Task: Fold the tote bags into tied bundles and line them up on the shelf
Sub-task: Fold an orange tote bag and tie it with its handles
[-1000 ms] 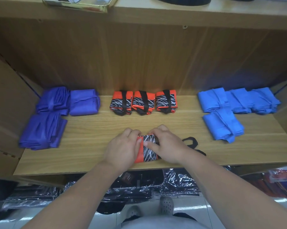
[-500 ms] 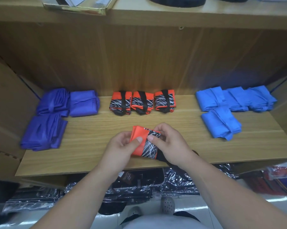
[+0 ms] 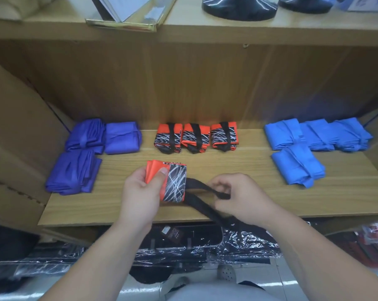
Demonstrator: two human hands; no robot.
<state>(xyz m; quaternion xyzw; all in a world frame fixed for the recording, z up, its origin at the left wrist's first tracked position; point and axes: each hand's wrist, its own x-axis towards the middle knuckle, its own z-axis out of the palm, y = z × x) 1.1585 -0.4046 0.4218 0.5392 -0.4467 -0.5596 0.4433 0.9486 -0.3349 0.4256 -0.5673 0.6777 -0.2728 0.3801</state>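
Observation:
My left hand (image 3: 140, 192) grips a folded orange tote bag with a black-and-white scribble panel (image 3: 172, 183), lifted just above the front of the wooden shelf (image 3: 238, 168). Its black strap (image 3: 205, 187) runs out to the right, where my right hand (image 3: 240, 194) pinches it; a second length of strap trails down past the shelf's front edge. Three tied orange bundles (image 3: 195, 136) stand in a row at the back middle of the shelf.
Three purple folded bags (image 3: 90, 153) lie at the shelf's left, several blue ones (image 3: 309, 144) at its right. Side panels close both ends. An upper shelf (image 3: 205, 29) carries a gold tray and black bases. Plastic-wrapped goods sit below the shelf.
The folded bag went from lying pressed on the shelf to being lifted in my left hand. My right hand left the bag and drew the black strap out to the right.

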